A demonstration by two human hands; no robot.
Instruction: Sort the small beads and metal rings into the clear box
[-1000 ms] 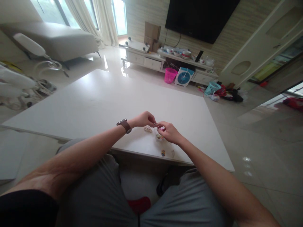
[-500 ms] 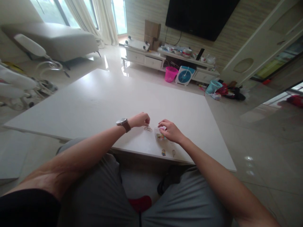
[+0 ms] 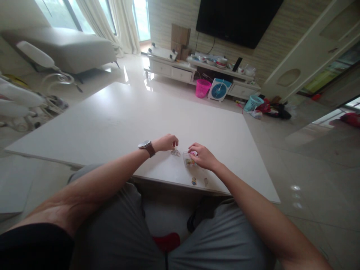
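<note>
Handling rings [image 3: 176, 153] and a box [image 3: 185, 162] at the table's near edge

The white table [image 3: 135, 120] spans the middle of the view, its near edge just in front of the person's grey trousers [image 3: 112, 232]. Beyond it, the TV [image 3: 239, 20] is cut off by the top of the frame, and any marking on its lower edge is too faint to read. A black sleeve [image 3: 36, 243] is cut off at the lower left corner, and the right forearm [image 3: 261, 202] runs out at the bottom.

The left hand [image 3: 166, 143] is bent downward, fingers curled in toward the thumb, the tips at the far left side of the rings. Whether a ring is pinched there cannot be told, since the fingers hide that spot. The right hand [image 3: 206, 156] is relaxed over the box, fingers loosely curved and the thumb well parted from them; contact with the rim cannot be made out. A watch [image 3: 145, 145] with a brown strap circles the left wrist, its dial blurred by glare.

The clear box sits between the hands, its right side covered by the right hand, its small coloured contents indistinct. Just left of it lie the rings, in a small heap. Nearer the edge are a yellow-and-blue figure [image 3: 194, 181] and, to its right, a pale piece [image 3: 206, 182], too small to identify.
</note>
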